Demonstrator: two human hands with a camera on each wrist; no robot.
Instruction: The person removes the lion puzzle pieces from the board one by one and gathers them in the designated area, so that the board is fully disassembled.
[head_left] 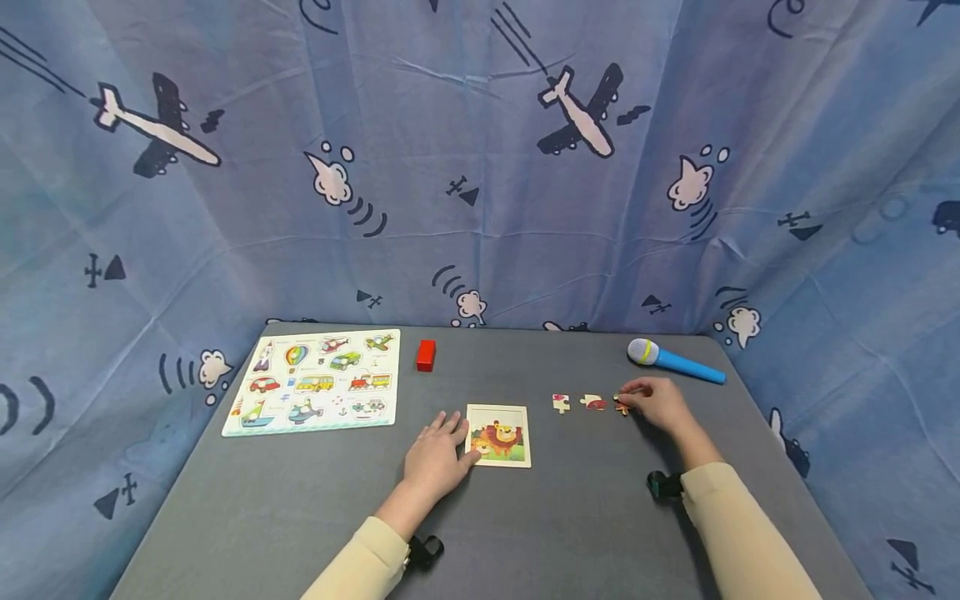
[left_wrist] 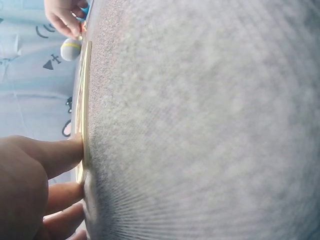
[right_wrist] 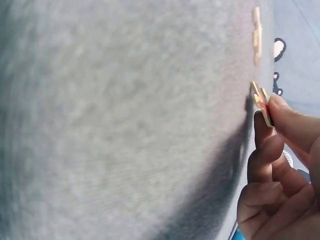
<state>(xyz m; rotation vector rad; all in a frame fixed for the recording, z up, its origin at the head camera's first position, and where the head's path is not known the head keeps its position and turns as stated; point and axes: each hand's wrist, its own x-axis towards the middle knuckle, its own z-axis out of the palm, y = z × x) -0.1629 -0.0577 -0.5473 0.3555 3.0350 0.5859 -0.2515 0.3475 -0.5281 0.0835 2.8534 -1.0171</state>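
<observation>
A small wooden jigsaw puzzle (head_left: 498, 450) with a lion picture lies in a pale frame; its upper part shows bare backing. My left hand (head_left: 437, 457) rests at its left side, fingers spread on the table and thumb (left_wrist: 65, 152) touching the frame's edge. To the right, my right hand (head_left: 662, 403) pinches a puzzle piece (right_wrist: 262, 104) between thumb and index finger, tilted close over the table. Two more pieces lie left of that hand: a white-and-red one (head_left: 561, 403) and a red-and-cream one (head_left: 594, 402).
A large board (head_left: 315, 383) with vehicle pictures lies at the back left. Beside it stands a red block (head_left: 426, 356). Behind my right hand lies a toy microphone (head_left: 678, 362) with a blue handle. A blue patterned curtain (head_left: 480, 208) borders the grey table (head_left: 300, 500).
</observation>
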